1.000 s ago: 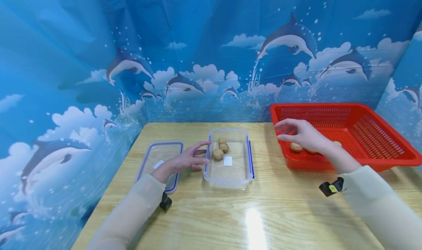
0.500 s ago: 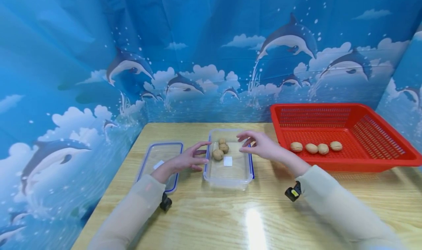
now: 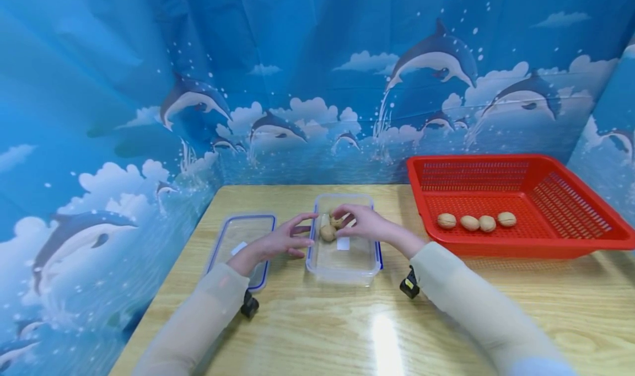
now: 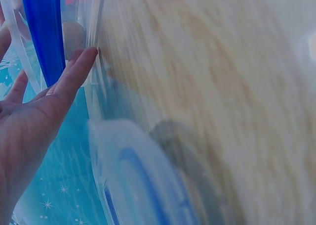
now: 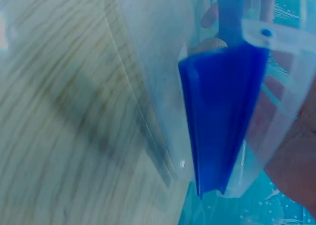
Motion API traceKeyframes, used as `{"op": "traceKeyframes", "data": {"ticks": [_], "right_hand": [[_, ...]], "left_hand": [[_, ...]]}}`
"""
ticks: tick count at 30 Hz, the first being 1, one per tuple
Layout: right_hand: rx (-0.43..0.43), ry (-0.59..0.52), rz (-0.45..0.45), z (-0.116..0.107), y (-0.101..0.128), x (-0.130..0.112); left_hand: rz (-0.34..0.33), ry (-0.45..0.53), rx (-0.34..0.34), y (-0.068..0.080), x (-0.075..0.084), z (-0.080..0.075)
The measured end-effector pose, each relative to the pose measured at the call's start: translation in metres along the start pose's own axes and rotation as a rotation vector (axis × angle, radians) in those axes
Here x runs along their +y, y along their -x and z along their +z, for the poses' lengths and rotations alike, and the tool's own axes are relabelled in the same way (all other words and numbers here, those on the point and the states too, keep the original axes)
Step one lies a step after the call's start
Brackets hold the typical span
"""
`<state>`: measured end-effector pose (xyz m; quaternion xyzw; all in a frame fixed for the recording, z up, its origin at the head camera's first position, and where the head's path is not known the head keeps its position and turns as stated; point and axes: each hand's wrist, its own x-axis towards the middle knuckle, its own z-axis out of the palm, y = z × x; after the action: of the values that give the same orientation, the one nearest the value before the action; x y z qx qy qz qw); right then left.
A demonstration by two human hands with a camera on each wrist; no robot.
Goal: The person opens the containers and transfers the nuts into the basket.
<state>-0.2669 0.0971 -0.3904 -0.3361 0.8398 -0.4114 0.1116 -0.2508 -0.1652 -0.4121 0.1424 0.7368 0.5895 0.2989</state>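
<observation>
- The left hand (image 3: 278, 242) lay near the table's (image 3: 317, 332) left side with fingers straight and spread, gripping nothing; the fingertips (image 4: 88, 57) touched the left wall of the clear box (image 3: 343, 268), beside its blue clasp (image 4: 45, 34).
- The right hand (image 3: 364, 224) reached over the box from the right, fingers loosely curled down among the walnuts (image 3: 328, 232); whether it actually pinched one could not be told, since the fingers hid the contact.
- The box stood at the middle of the table, its walnuts bunched at the far left end, and a small white sticker (image 3: 343, 243) showed in it, with no writing readable.
- The lid (image 3: 239, 243), blue-rimmed, lay flat just left of the box, under the left wrist, with a white sticker of its own, also unreadable.
- Farther right, the red basket (image 3: 570, 238) held four walnuts (image 3: 469, 222) in a row, well apart from both hands.
- Behind all stood a blue dolphin backdrop (image 3: 297, 89).
</observation>
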Motion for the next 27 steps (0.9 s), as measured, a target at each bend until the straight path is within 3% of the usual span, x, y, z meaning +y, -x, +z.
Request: {"op": "traceKeyframes", "data": {"ticks": [8,18,27], "right_hand": [[-0.013,0.019,0.060,0.009,-0.010,0.004],[-0.087,0.196,0.041,0.012,-0.015,0.002],[-0.140,0.224,0.044,0.016,-0.018,0.003]], "left_hand": [[0.002,0.004,-0.007,-0.001,-0.002,0.000],[0.016,0.015,-0.043,0.000,-0.002,-0.001],[0.022,0.006,-0.043,0.000,-0.002,-0.001]]}}
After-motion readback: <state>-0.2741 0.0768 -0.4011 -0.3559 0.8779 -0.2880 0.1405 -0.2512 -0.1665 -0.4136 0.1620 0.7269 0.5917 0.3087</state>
